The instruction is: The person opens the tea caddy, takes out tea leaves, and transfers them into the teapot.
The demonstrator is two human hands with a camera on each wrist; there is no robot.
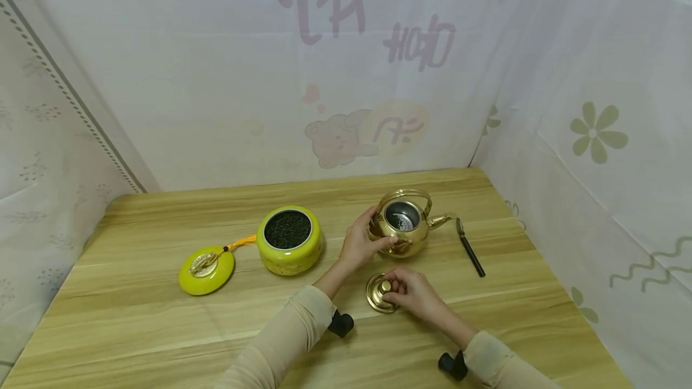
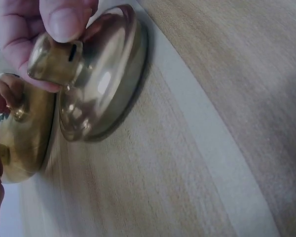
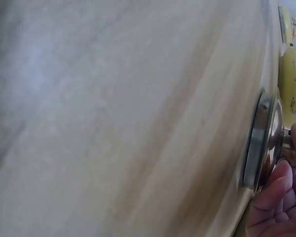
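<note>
My left hand (image 1: 362,242) holds the side of a gold teapot (image 1: 408,244), its thumb across the front of the body. The teapot's top is uncovered, showing a metal strainer (image 1: 402,216) with some dark leaves in it. Between the thumb and fingers of my right hand (image 1: 416,294) is the knob of the gold teapot lid (image 1: 378,300), nearer to me than the pot. In the left wrist view the lid (image 2: 106,74) lies flat against or very close to the tabletop. The right wrist view shows the lid's rim (image 3: 259,143) at the table surface.
Left of the teapot stands a yellow jar (image 1: 289,260) filled with dark tea leaves. Its yellow lid (image 1: 206,281), with an orange tassel (image 1: 243,242), lies farther left. A spoon with a black handle (image 1: 473,255) lies right of the spout. Printed cloth (image 1: 227,89) surrounds the wooden table (image 1: 135,329).
</note>
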